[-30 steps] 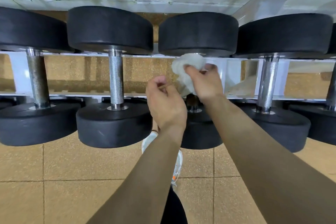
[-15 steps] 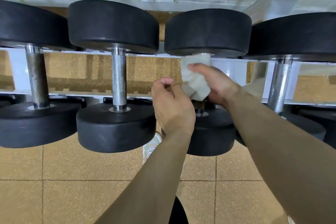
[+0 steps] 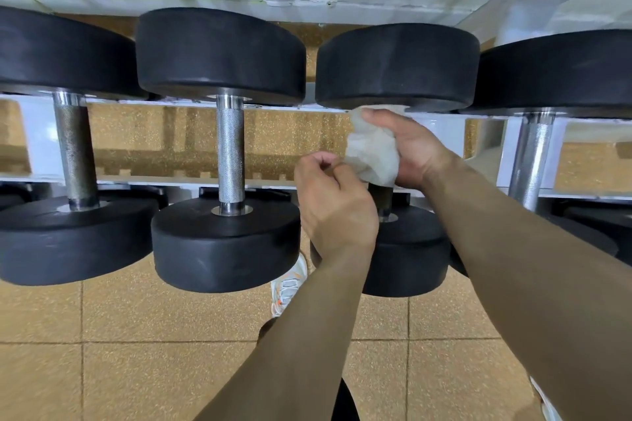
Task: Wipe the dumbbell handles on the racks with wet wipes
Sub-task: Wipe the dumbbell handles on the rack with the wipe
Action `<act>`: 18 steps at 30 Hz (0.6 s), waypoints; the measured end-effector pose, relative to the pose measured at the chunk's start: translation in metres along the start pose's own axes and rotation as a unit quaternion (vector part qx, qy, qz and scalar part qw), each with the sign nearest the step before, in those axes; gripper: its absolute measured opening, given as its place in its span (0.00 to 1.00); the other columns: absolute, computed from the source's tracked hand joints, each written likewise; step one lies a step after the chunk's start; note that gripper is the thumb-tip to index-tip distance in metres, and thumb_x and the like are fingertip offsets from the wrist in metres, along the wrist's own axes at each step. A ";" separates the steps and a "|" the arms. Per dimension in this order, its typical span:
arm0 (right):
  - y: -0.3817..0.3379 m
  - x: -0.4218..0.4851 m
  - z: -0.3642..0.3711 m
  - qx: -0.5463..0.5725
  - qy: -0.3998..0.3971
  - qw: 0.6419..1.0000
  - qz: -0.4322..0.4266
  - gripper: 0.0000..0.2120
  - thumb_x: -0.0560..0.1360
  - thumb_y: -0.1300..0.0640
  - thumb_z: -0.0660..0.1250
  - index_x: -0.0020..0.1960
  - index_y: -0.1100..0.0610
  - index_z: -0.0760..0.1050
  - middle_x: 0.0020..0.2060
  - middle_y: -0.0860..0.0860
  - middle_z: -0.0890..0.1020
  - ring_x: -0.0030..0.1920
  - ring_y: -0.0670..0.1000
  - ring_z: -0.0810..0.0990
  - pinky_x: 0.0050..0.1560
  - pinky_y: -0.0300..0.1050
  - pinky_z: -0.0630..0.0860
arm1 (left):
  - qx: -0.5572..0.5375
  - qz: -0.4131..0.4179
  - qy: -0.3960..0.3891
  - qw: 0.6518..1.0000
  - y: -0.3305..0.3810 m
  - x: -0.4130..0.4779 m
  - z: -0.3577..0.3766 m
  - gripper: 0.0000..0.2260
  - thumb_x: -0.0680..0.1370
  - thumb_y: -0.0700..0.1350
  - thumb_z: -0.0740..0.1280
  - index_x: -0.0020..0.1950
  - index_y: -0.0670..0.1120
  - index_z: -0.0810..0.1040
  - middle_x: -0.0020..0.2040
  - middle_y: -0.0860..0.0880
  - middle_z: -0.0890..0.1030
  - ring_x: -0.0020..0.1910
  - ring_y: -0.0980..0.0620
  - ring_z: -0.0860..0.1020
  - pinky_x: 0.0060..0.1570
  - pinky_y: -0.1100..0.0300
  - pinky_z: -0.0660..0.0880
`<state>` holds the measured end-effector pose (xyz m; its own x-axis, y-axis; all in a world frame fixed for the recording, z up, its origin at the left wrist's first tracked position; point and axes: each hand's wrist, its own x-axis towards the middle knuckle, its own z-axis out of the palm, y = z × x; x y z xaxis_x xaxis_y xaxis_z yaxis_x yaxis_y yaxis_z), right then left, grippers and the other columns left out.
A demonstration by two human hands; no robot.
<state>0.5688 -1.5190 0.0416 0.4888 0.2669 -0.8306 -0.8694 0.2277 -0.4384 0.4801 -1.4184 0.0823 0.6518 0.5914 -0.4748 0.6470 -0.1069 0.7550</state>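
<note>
Wipe (image 3: 372,154) bunched round the dumbbell handle (image 3: 382,196) under the right hand (image 3: 415,150), which clamps it — left hand (image 3: 337,205) curled just beside, whether pinching the wipe's edge I cannot tell — best to squeeze firmly, twist, and run the handle's whole length.

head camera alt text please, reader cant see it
A right hand wraps a white wipe around a dumbbell handle on a rack, while the left hand pinches the wipe's edge. Three more black dumbbells sit alongside.

Head-worn camera looks forward and down, close above the rack (image 3: 143,179) and floor (image 3: 136,369)
</note>
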 end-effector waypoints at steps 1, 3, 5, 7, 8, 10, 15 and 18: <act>0.007 0.000 -0.006 0.004 -0.035 0.999 0.032 0.26 0.68 0.50 0.78 0.60 0.60 0.77 0.53 0.60 0.80 0.51 0.59 0.81 0.54 0.52 0.79 | 0.000 -0.003 0.001 1.000 0.000 0.000 0.000 0.03 0.78 0.47 0.61 0.48 0.55 0.73 0.48 0.53 0.79 0.45 0.49 0.78 0.46 0.49 0.75; 0.023 -0.005 -0.015 -0.015 -0.066 0.994 0.083 0.38 0.59 0.48 0.82 0.62 0.62 0.74 0.53 0.61 0.80 0.51 0.58 0.81 0.51 0.49 0.81 | 0.000 -0.011 0.004 1.000 0.001 0.000 -0.001 0.04 0.79 0.45 0.62 0.49 0.53 0.74 0.49 0.53 0.79 0.47 0.50 0.78 0.48 0.50 0.75; 0.030 -0.014 -0.016 -0.065 -0.061 0.991 0.098 0.43 0.56 0.50 0.84 0.64 0.68 0.74 0.51 0.61 0.81 0.50 0.58 0.82 0.47 0.47 0.81 | 0.003 -0.015 0.003 1.000 0.004 0.000 -0.001 0.04 0.79 0.44 0.62 0.50 0.51 0.75 0.50 0.53 0.79 0.48 0.51 0.77 0.50 0.51 0.74; 0.033 -0.022 -0.009 -0.136 0.025 0.989 0.057 0.35 0.63 0.55 0.80 0.64 0.71 0.76 0.47 0.61 0.82 0.46 0.58 0.82 0.41 0.48 0.79 | 0.006 -0.018 0.006 1.000 0.005 -0.001 -0.001 0.04 0.79 0.44 0.62 0.50 0.50 0.75 0.50 0.53 0.79 0.48 0.50 0.78 0.50 0.51 0.74; 0.032 -0.025 -0.002 -0.165 0.089 0.982 0.030 0.26 0.66 0.58 0.78 0.59 0.70 0.78 0.43 0.61 0.82 0.42 0.59 0.82 0.37 0.47 0.78 | 0.006 -0.020 0.006 1.000 0.005 -0.001 -0.002 0.04 0.79 0.44 0.62 0.50 0.51 0.75 0.50 0.53 0.78 0.48 0.50 0.78 0.49 0.51 0.74; 0.027 -0.025 0.016 -0.193 0.203 0.959 -0.027 0.11 0.69 0.61 0.75 0.48 0.65 0.79 0.38 0.58 0.82 0.38 0.58 0.83 0.34 0.47 0.77 | 0.006 -0.023 0.001 1.000 0.006 -0.001 -0.002 0.04 0.79 0.44 0.61 0.49 0.52 0.74 0.50 0.54 0.78 0.48 0.50 0.78 0.48 0.52 0.73; -0.003 -0.008 0.037 -0.182 0.282 0.934 -0.122 0.10 0.72 0.58 0.75 0.38 0.54 0.74 0.33 0.47 0.79 0.32 0.47 0.78 0.33 0.37 0.74 | -0.003 -0.016 -0.008 1.000 0.006 -0.002 -0.003 0.04 0.80 0.44 0.61 0.49 0.52 0.74 0.49 0.54 0.78 0.47 0.52 0.77 0.49 0.53 0.74; 0.000 -0.012 0.020 -0.104 0.121 0.984 -0.081 0.06 0.73 0.59 0.75 0.43 0.58 0.78 0.32 0.50 0.81 0.33 0.49 0.82 0.34 0.40 0.78 | 0.000 -0.014 -0.010 1.000 0.006 -0.003 -0.002 0.04 0.80 0.44 0.61 0.49 0.51 0.74 0.49 0.54 0.78 0.47 0.52 0.77 0.51 0.52 0.74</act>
<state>0.5643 -1.5032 0.0584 0.6117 0.0056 -0.7911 -0.7904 0.0460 -0.6108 0.4814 -1.4190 0.0889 0.6411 0.5776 -0.5054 0.6655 -0.0903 0.7409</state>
